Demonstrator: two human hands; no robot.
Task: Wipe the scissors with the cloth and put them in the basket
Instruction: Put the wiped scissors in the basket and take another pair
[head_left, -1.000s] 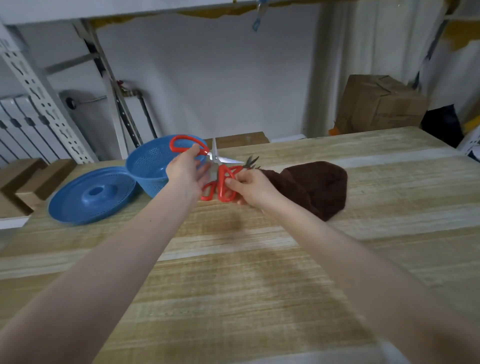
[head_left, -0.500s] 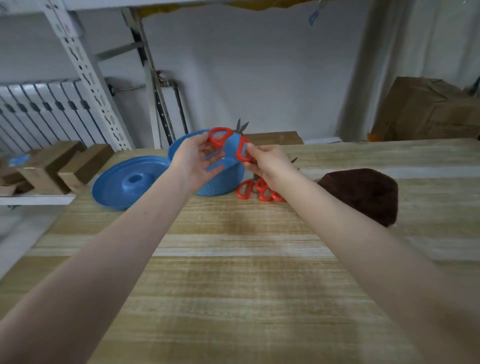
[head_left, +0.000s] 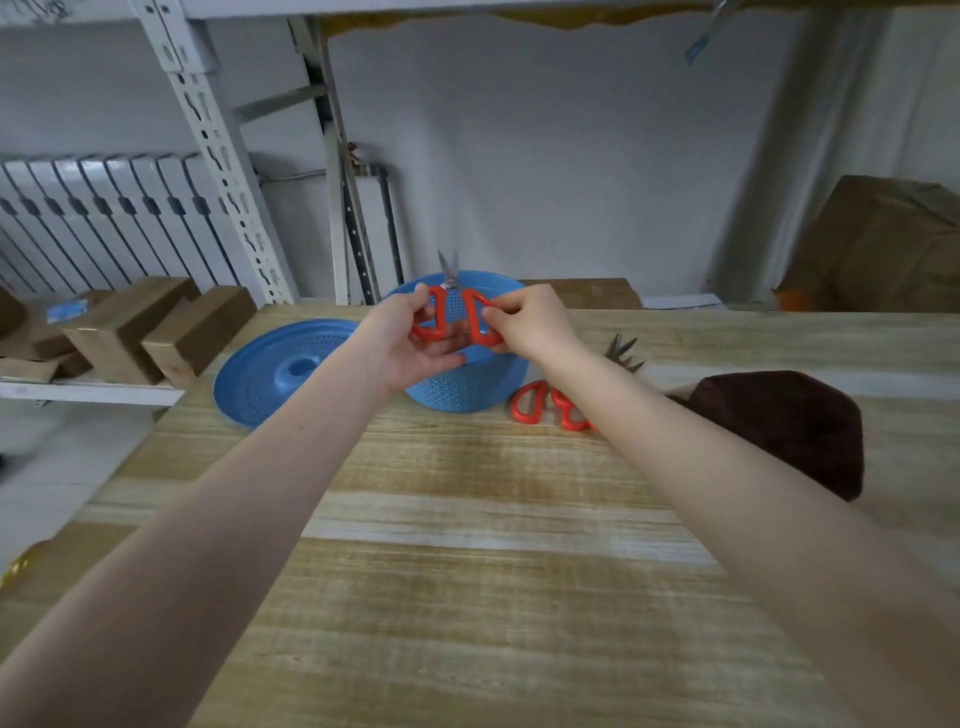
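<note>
Scissors (head_left: 439, 316) now sit higher, blades-up over the centre-frame basket (head_left: 467, 389); your left hand (head_left: 405, 348) and right hand (head_left: 535, 327) each pinch a loop.

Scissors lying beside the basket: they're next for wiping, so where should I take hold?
Probably best by the red handle loops, coming from your near side: the loops face you, while the pointed blades aim away.

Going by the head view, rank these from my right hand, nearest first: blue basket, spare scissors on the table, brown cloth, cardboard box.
1. Blue basket, right at the right hand, which pinches the held scissors.
2. Spare scissors, just right of the basket.
3. Brown cloth, farther right.
4. Cardboard box, far right, beyond the table.
</note>
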